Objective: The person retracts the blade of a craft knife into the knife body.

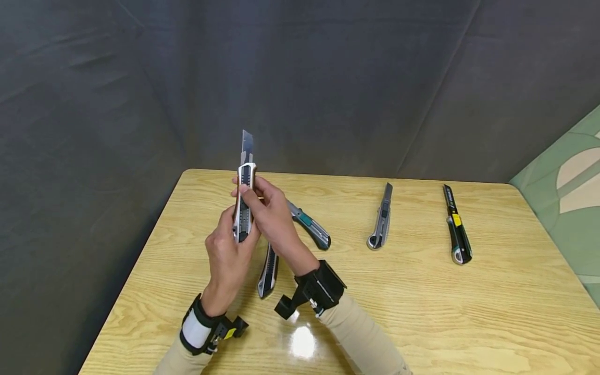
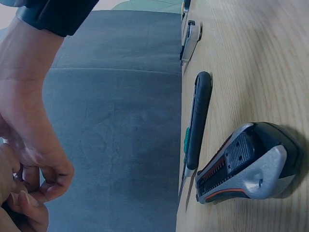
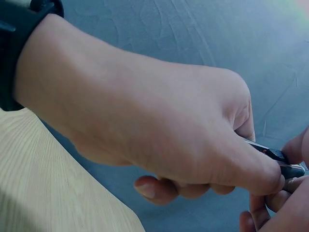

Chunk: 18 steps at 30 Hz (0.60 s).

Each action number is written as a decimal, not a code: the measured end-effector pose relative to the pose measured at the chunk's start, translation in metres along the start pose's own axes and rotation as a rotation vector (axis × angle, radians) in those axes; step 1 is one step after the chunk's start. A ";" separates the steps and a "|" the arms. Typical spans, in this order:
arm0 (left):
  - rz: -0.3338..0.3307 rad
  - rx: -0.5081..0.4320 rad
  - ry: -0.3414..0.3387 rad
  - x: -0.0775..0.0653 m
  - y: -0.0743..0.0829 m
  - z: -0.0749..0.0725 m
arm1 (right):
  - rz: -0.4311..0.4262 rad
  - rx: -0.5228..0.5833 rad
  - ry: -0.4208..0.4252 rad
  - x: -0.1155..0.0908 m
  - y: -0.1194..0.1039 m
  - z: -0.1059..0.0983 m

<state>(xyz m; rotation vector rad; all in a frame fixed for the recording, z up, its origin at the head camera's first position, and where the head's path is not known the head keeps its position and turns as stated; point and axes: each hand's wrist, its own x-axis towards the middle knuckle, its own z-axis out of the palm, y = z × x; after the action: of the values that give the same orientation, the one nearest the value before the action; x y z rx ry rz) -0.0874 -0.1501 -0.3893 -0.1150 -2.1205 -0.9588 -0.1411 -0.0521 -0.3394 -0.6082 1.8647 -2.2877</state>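
A silver and black snap-off utility knife (image 1: pixel 243 214) stands upright in both hands, its long blade (image 1: pixel 247 143) out and pointing up, away from the person. Low on its body, my left hand (image 1: pixel 227 258) grips the handle. My right hand (image 1: pixel 276 219) holds it higher up, thumb lying on the black track along its front and fingers curled behind. The right wrist view shows only a short piece of the knife (image 3: pixel 276 154) between the fingers; the right hand (image 3: pixel 159 121) covers the rest. In the left wrist view, the hands hide most of it.
Below the hands lies a black and grey utility knife (image 1: pixel 269 273), partly covered. A green and grey cutter (image 1: pixel 311 226) is just right of it. Farther right lie a grey cutter (image 1: pixel 382 219) and a black, yellow-marked one (image 1: pixel 457 226) on the wooden table (image 1: pixel 398 312). Dark cloth (image 1: pixel 328 94) hangs behind.
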 end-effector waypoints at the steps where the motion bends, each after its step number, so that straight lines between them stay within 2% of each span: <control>1: -0.002 0.004 -0.001 0.000 0.000 0.000 | -0.002 -0.013 0.004 0.000 0.000 0.001; 8: -0.009 0.014 0.010 0.003 0.001 -0.001 | 0.009 -0.021 -0.001 0.001 -0.003 -0.001; 11: -0.027 0.033 -0.001 0.003 0.000 -0.001 | 0.019 -0.019 -0.001 0.002 -0.004 -0.002; 18: -0.082 0.086 -0.033 0.003 -0.004 -0.002 | -0.019 -0.075 0.019 0.003 -0.003 -0.003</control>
<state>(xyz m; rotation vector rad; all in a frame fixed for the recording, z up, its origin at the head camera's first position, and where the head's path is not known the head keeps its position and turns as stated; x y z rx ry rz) -0.0891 -0.1549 -0.3886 -0.0008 -2.2080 -0.9171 -0.1444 -0.0501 -0.3367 -0.6187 1.9693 -2.2511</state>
